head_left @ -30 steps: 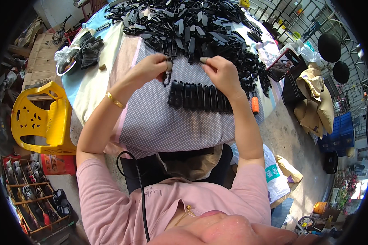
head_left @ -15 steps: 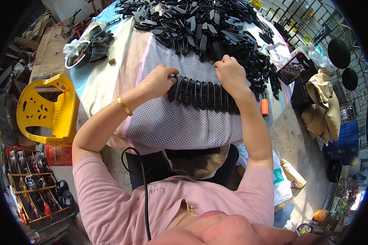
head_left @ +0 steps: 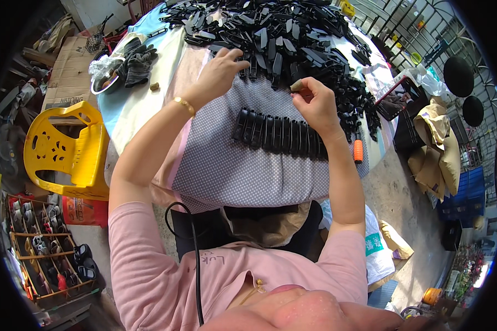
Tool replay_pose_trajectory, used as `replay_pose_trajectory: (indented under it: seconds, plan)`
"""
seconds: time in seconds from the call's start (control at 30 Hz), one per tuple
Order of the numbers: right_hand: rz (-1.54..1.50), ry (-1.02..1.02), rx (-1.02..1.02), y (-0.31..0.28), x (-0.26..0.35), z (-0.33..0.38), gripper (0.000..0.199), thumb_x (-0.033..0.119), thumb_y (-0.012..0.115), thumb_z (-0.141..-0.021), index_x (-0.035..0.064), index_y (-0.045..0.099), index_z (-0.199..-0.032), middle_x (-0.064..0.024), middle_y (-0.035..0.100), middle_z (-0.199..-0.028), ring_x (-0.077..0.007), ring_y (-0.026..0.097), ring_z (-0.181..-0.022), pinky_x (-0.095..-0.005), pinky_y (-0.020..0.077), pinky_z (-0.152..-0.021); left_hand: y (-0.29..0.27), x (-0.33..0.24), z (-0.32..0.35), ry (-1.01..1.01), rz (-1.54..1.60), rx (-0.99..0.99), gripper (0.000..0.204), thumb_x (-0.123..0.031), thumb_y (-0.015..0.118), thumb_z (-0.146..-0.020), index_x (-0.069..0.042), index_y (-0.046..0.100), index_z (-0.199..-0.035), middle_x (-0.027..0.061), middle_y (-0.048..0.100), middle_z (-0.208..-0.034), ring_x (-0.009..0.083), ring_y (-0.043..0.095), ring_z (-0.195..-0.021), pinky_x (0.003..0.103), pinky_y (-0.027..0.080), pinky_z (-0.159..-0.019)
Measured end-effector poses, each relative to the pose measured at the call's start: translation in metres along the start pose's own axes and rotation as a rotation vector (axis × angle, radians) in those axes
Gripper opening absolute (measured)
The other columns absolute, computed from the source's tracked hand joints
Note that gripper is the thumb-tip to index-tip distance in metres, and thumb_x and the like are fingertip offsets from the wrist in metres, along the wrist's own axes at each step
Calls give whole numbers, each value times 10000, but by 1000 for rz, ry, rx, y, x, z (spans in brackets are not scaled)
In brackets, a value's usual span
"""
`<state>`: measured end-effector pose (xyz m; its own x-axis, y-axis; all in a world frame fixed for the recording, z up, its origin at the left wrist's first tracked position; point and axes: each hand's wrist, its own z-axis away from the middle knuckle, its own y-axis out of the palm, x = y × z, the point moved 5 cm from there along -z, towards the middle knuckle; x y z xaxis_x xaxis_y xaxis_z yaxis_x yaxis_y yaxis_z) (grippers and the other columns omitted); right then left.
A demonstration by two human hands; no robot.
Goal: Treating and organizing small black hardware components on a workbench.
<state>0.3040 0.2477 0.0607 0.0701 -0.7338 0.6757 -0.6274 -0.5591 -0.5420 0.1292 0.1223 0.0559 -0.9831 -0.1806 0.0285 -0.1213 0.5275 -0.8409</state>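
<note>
A row of several long black plastic pieces (head_left: 279,135) stands side by side on the dotted cloth (head_left: 215,165) in front of me. My left hand (head_left: 220,71) is above the left part of that row, at the near edge of a big heap of black plastic parts (head_left: 270,44). Its fingers are apart and hold nothing that I can see. Over the row's right end is my right hand (head_left: 316,105), with thumb and forefinger brought together. Something small and dark may be between those fingertips; I cannot make it out. The right wrist partly covers the row's right end.
An orange-handled tool (head_left: 358,150) lies at the table's right edge, near a phone-like framed screen (head_left: 395,99). Dark gloves (head_left: 137,60) and a white bowl (head_left: 106,85) are at the left. A yellow plastic chair (head_left: 66,149) stands left of the table. A black cable (head_left: 195,243) hangs before me.
My left hand has left the row's left end and moved up to the heap. My right hand has come slightly down, its thumb and forefinger now pinched. The row appears lower and farther right.
</note>
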Motion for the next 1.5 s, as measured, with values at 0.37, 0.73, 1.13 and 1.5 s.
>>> replay_pose_trajectory:
  seconds: [0.37, 0.73, 1.13, 1.5]
  plan:
    - [-265, -53, -147, -5, 21, 7, 102, 31, 646, -771, -4, 633, -866, -39, 642, -759, -79, 614, -687, -201, 496, -646, 7, -19, -12, -268, 667, 63, 359, -148, 733, -707, -12, 502, -945, 102, 578, -876, 196, 599, -825, 313, 504, -715]
    - [-24, -136, -315, -5, 34, 12, 82, 20, 651, -744, -15, 617, -810, -69, 627, -711, -114, 621, -616, -231, 501, -568, 11, -80, 14, -736, 1826, 166, 278, -174, 425, -943, -50, 445, -1191, 33, 497, -852, 104, 506, -698, 241, 450, -624]
    - [346, -302, -306, 0, 45, 17, 83, -8, 638, -671, 8, 585, -733, -87, 581, -646, -194, 581, -519, -284, 469, -479, 6, -84, 19, -621, 1530, 97, 379, -135, 562, -875, 17, 478, -1212, 3, 556, -880, 49, 490, -721, 176, 422, -629]
    - [286, -417, -274, 4, 54, 16, 92, 2, 635, -710, -6, 588, -789, -114, 594, -731, -261, 598, -629, -319, 489, -550, 18, -75, 22, -645, 1780, 90, 365, -116, 568, -874, -9, 500, -1217, 7, 580, -987, 54, 543, -801, 203, 477, -713]
